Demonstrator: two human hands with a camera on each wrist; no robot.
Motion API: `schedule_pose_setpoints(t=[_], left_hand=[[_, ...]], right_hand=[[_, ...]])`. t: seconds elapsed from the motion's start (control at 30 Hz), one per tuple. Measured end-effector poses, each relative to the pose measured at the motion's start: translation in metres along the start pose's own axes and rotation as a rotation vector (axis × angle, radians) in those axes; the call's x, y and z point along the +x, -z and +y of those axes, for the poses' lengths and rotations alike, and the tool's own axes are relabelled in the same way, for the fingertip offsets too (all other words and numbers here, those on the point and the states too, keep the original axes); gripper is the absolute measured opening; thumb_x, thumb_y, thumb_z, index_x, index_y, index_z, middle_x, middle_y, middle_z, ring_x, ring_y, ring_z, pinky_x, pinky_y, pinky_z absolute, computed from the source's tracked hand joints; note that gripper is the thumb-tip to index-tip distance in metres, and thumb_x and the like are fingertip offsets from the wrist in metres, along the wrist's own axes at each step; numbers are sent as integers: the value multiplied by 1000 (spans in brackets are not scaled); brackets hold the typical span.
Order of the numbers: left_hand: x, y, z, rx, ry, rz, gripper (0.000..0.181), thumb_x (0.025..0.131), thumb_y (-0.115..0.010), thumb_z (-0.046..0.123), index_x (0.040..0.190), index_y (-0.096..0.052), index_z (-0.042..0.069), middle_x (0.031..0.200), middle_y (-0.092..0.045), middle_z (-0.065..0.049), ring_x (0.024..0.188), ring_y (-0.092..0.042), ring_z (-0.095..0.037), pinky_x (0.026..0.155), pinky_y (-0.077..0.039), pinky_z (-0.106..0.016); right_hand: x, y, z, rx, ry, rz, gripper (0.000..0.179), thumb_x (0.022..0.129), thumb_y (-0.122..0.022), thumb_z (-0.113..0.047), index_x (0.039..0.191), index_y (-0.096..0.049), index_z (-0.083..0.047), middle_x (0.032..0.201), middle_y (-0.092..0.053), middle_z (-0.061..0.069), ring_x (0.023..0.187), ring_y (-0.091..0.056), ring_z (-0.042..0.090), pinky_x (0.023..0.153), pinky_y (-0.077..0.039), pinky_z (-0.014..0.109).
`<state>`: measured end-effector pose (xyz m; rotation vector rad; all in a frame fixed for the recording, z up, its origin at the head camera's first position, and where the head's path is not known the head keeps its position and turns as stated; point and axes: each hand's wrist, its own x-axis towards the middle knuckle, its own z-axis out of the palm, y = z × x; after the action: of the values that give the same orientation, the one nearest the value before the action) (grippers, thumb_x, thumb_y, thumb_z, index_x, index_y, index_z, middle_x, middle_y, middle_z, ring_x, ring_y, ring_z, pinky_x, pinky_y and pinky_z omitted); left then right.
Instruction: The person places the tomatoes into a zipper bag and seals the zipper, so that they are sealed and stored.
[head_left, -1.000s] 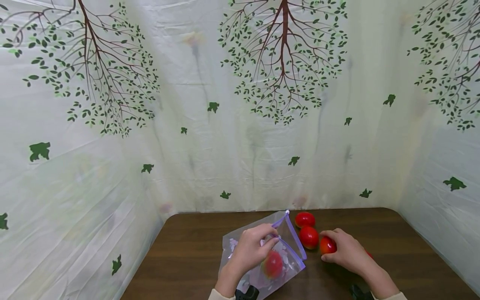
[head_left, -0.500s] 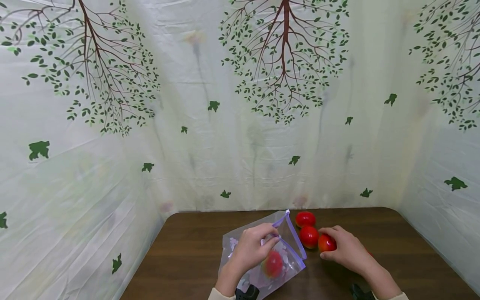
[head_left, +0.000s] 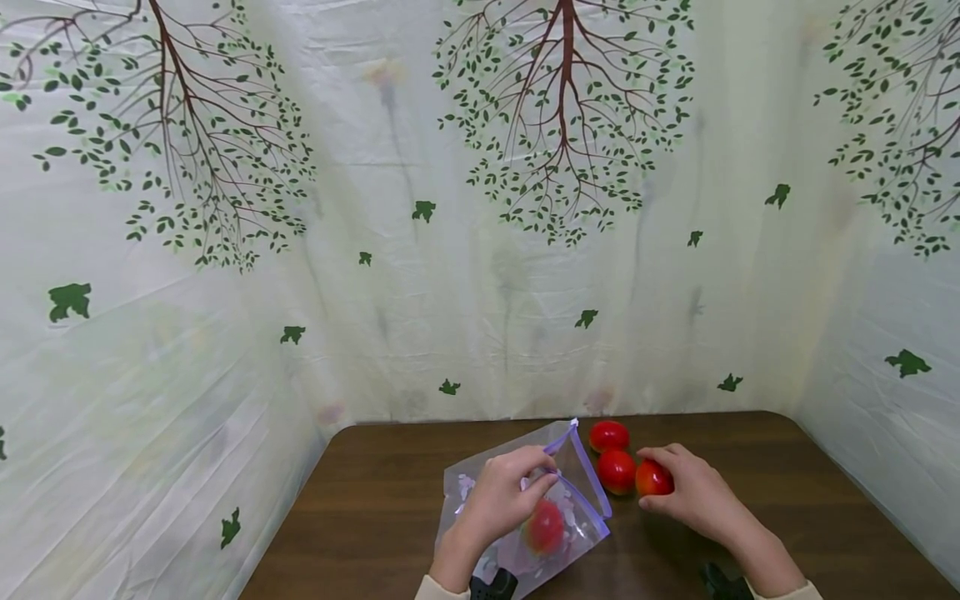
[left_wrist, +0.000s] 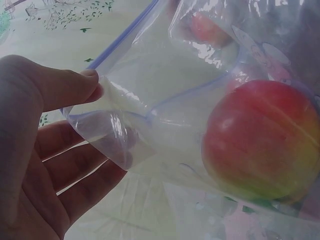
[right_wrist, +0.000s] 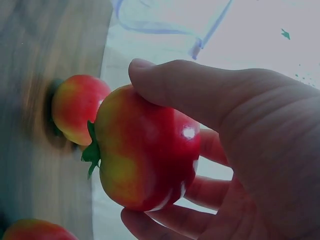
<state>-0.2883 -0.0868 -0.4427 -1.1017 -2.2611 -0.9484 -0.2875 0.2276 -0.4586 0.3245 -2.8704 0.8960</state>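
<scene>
A clear zip bag (head_left: 585,493) with a purple seal lies tilted on the table, its mouth parted toward the right. My left hand (head_left: 501,492) pinches the rim of the mouth between thumb and fingers. Inside the bag, a red tomato (head_left: 544,527) shows through the plastic; the left wrist view shows this tomato (left_wrist: 262,142) red with a yellow-green side. My right hand (head_left: 703,493) grips another tomato (right_wrist: 145,150), thumb on one side and fingers round the other, its green calyx uncovered. Two more tomatoes, a nearer one (head_left: 617,472) and a farther one (head_left: 608,436), sit between bag and right hand.
The brown wooden table (head_left: 360,517) reaches back to a pale curtain (head_left: 480,333) printed with trees and leaves. At the lower left of the right wrist view, another tomato (right_wrist: 37,231) is partly cut off.
My right hand has moved slightly up and left with its tomato. A red patch formerly visible behind that wrist is now hidden. The left hand keeps its pinch on the bag.
</scene>
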Motion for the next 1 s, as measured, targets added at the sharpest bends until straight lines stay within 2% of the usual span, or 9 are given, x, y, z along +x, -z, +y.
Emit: schedule_pose_setpoints(t=[0.3, 0.57, 0.83, 1.0], left_hand=[[0, 1, 1, -7, 13, -6, 6, 95, -72, 18, 99, -69, 21, 94, -66, 15, 79, -57, 2, 70, -52, -17], [0, 0, 0, 1, -3, -1, 6, 94, -73, 17, 98, -69, 21, 94, -66, 15, 79, -57, 2, 70, -51, -16], [-1, -1, 1, -2, -5, -3, 7, 94, -73, 17, 98, -69, 21, 93, -66, 15, 78, -57, 2, 68, -54, -22], [0, -1, 1, -1, -6, -2, 7, 94, -73, 17, 98, -69, 21, 93, -66, 14, 78, -57, 2, 68, -52, -19]], right_hand=[[-2, 5, -6, 0, -2, 8, 70, 69, -91, -41, 130, -66, -18, 116, -61, 4, 95, -59, 21, 77, -57, 43], [-5, 8, -14, 20, 13, 26, 69, 69, -91, -43, 129, -66, -20, 118, -61, 4, 97, -59, 22, 77, -58, 42], [-8, 7, -18, 36, 71, 46, 67, 73, -89, -43, 130, -66, -17, 116, -61, 3, 94, -59, 20, 77, -58, 40], [-8, 6, -20, 39, 95, 54, 65, 74, -87, -44, 129, -66, -18, 115, -61, 2, 92, -60, 19, 75, -57, 38]])
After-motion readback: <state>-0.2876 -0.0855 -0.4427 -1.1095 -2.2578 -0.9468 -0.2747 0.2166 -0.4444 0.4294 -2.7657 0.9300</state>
